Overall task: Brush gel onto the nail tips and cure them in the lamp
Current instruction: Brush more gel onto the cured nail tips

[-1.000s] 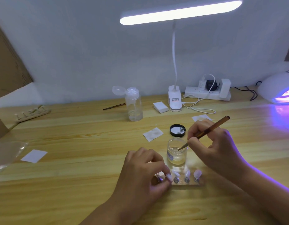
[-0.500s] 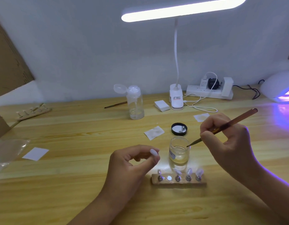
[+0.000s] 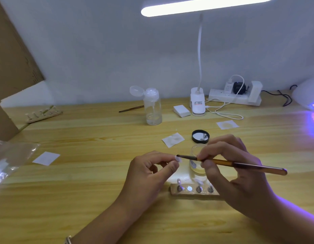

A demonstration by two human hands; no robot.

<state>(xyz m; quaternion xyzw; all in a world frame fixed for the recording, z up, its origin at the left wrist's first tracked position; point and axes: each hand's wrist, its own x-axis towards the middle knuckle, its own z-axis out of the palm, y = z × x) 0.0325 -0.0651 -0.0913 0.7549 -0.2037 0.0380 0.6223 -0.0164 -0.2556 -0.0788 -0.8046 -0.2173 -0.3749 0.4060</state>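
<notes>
My left hand (image 3: 149, 175) pinches a small white nail tip (image 3: 178, 158) between thumb and forefinger, raised above the table. My right hand (image 3: 233, 169) grips a brown brush (image 3: 240, 164) like a pen, its dark bristle end touching the nail tip. Behind the brush stands an open glass jar of clear gel (image 3: 198, 159). A wooden holder (image 3: 193, 191) lies in front of the jar with several nail tips on metal pegs and one bare peg. The white curing lamp (image 3: 309, 95) glows purple at the far right edge.
The jar's black lid (image 3: 200, 136) lies behind the jar. White wipes (image 3: 173, 140) are scattered about. A clear pump bottle (image 3: 152, 106), a desk lamp base (image 3: 197, 104), a power strip (image 3: 235, 97) and a second brush (image 3: 131, 109) stand at the back. A plastic bag (image 3: 10, 155) sits left.
My left hand took a nail tip off the holder and lifted it. My right hand drew the brush out of the jar and swung its bristles left onto the tip.
</notes>
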